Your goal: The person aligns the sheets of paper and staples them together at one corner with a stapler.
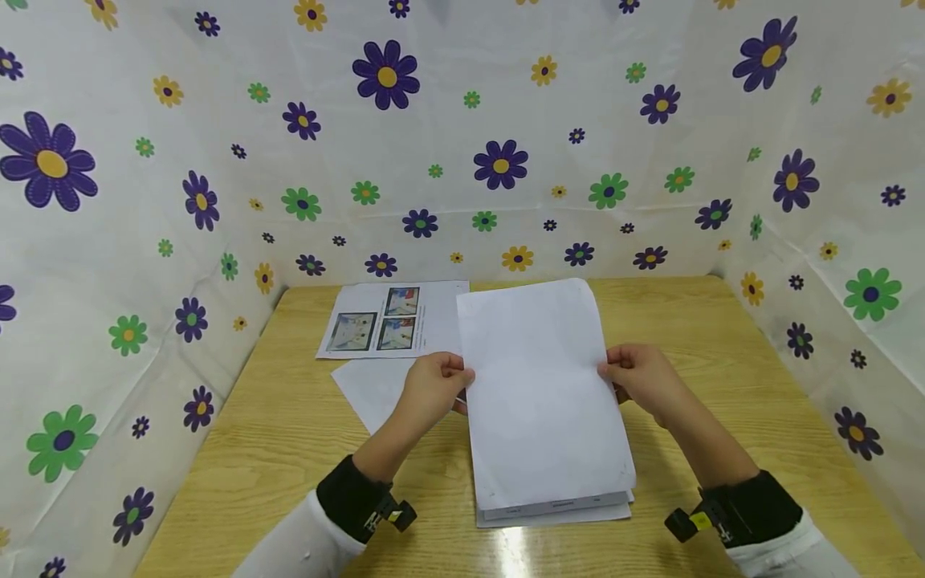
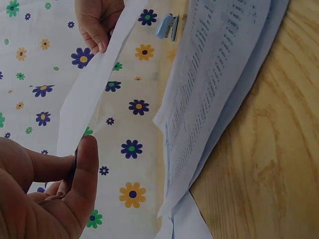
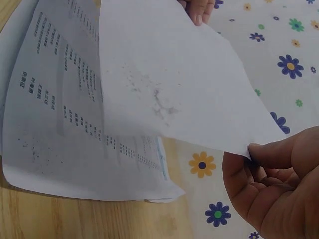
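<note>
Printed sheet (image 3: 62, 114): columns of small characters, seemingly Chinese, too blurred to read.
Picture sheet (image 1: 442, 321): thin lines of tiny print, illegible from the head view.
Legible words: none at all.

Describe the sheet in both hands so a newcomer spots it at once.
On the wooden table, just right of the head view's centre, lies a stack of printed pages. Above it, the left hand and right hand pinch the sheet at opposite edges, blank side towards the head camera. It alone is held up; the photo-printed page and partly covered plain page to its left lie flat.
</note>
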Tool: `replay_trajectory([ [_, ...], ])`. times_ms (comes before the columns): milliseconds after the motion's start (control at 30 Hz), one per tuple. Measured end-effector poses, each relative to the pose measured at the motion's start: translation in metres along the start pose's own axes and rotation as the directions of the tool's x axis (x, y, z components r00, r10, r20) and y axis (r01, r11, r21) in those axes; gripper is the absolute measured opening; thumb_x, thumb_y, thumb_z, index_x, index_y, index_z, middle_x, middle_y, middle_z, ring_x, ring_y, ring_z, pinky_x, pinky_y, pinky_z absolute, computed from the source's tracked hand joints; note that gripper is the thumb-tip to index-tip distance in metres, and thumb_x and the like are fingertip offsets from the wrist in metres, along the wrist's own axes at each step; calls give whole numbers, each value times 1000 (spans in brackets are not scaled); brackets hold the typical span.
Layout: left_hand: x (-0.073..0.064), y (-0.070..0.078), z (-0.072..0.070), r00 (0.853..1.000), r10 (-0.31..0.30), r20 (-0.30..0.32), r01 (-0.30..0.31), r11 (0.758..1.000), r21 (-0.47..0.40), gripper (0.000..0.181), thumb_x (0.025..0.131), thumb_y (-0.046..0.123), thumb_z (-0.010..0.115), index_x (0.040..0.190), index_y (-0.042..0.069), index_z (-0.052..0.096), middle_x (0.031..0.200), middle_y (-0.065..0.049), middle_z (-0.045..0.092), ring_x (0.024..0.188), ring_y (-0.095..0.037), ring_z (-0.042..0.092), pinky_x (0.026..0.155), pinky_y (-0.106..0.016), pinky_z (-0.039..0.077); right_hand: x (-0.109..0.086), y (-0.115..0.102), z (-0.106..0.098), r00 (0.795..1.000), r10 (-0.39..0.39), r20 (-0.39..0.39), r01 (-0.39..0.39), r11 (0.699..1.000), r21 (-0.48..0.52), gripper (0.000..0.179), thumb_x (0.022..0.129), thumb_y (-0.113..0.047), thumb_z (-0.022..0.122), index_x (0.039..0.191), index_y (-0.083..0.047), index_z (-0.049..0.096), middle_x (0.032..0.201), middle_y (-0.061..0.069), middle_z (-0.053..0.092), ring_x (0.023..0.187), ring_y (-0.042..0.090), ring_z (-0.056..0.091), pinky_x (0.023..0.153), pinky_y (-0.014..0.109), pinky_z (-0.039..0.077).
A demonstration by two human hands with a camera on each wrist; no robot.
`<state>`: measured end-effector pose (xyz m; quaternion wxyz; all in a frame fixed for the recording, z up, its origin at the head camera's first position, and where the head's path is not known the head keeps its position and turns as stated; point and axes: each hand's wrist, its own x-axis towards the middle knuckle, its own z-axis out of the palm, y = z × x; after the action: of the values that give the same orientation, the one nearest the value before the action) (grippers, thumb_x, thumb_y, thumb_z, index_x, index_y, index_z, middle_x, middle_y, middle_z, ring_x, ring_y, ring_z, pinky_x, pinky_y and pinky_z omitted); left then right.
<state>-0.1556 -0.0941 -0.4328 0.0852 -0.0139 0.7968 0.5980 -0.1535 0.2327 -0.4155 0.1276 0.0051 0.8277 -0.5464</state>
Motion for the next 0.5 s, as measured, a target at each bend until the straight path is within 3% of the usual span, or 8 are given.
replay_trajectory([
  [133,2,-7,3,999,-25,28,24,999,26,17,96,7,68,108,-5,65,85,-13,73,62,-19,68,56,-36,61,0,8,3,1000,19,4,-19,1000,-20,29,104,-9,59,124,12,59,105,20,69,77,19,69,70,35,60],
  [500,7,-24,11,995,-32,92,16,986,168,12,96,7,68,96,-5,64,68,-12,66,51,-18,65,56,-38,60,3,30,15,999,36,-12,-37,996,-77,24,100,-6,62,117,11,60,97,16,67,78,20,66,66,35,59],
])
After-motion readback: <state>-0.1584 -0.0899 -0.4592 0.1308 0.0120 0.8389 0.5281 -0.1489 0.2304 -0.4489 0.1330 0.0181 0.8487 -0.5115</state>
